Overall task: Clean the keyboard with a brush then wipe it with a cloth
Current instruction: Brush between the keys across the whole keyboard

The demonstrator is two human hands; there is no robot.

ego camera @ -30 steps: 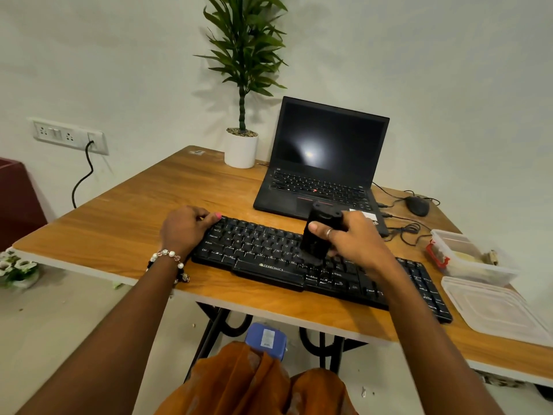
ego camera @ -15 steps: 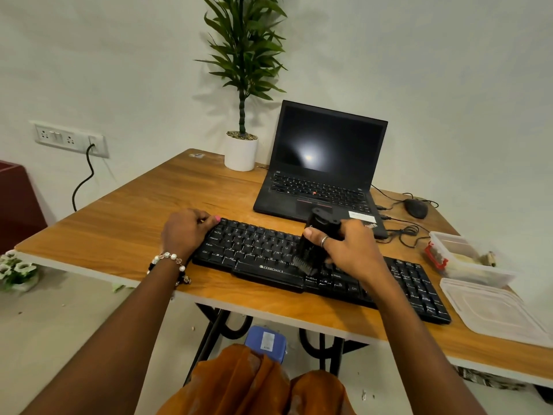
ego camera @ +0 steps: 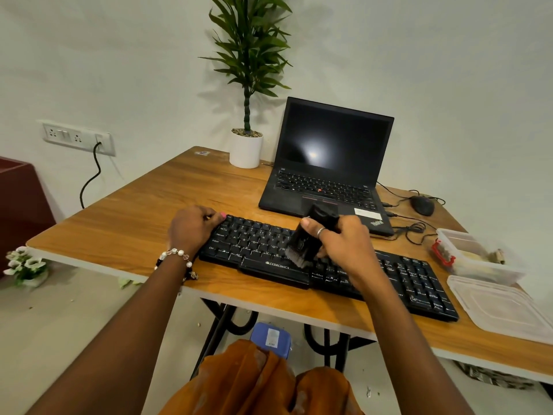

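A black keyboard (ego camera: 413, 280) lies along the near edge of the wooden table (ego camera: 143, 223). My right hand (ego camera: 344, 250) grips a black brush (ego camera: 305, 241), held tilted with its bristles down on the keys just above the space bar. My left hand (ego camera: 191, 229) rests on the keyboard's left end and holds it down, fingers curled over the corner. No cloth shows in this view.
An open black laptop (ego camera: 326, 163) stands behind the keyboard, with a potted plant (ego camera: 246, 148) to its left. A mouse (ego camera: 422, 205) and cables lie at the right. A clear plastic box (ego camera: 475, 256) and its lid (ego camera: 502, 307) sit at the table's right edge.
The brush has swept toward me and to the left across the middle keys, tilting further. My left hand has stayed on the keyboard's left end.
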